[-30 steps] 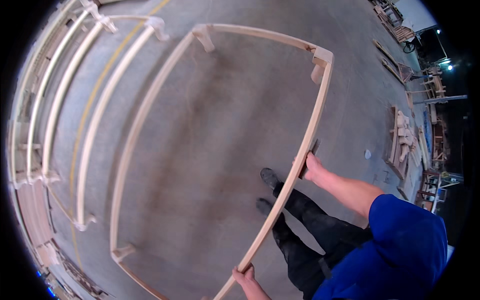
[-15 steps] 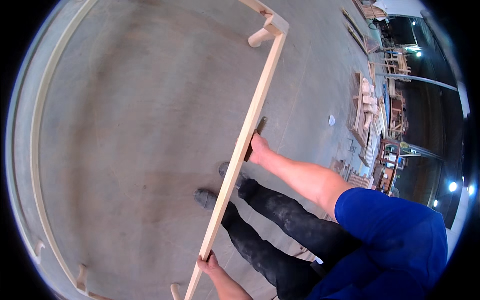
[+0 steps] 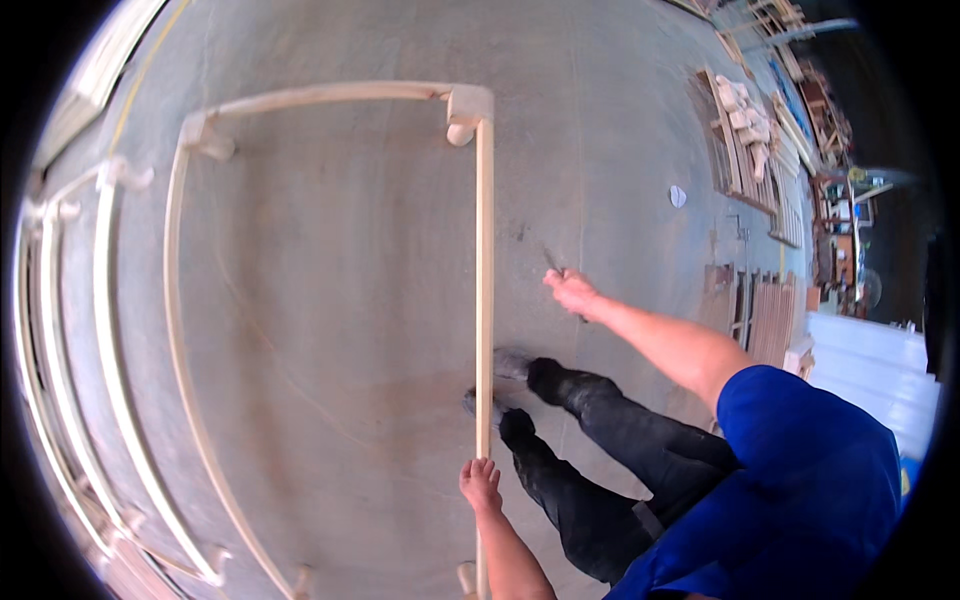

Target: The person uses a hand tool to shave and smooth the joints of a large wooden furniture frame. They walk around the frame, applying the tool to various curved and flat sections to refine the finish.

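Observation:
A large rectangular frame of pale wood stands on the floor before me, with stubby rounded legs at its corners. My left hand (image 3: 481, 484) is on the near rail (image 3: 485, 300) toward its lower end, fingers curled over the wood; the palm side is hidden. To the right of that rail and apart from it, my right hand (image 3: 574, 292) grips a slim dark tool (image 3: 550, 259). Only the tool's ends show past my fist, so its exact kind is unclear. At the frame's upper corner sits a wooden corner block (image 3: 470, 103) with a leg (image 3: 460, 134) below it.
More pale wooden frames (image 3: 115, 300) stand in a row at the left. My shoes (image 3: 513, 362) are by the near rail. Farther right lie a pallet of wooden pieces (image 3: 745, 125), stacked slats (image 3: 772, 315) and a white scrap (image 3: 678, 196) on the concrete floor (image 3: 340, 270).
My right hand has left the near rail, moving outward with the dark tool in it. My left hand remains at the rail. My view has turned, bringing more frames into sight at the left.

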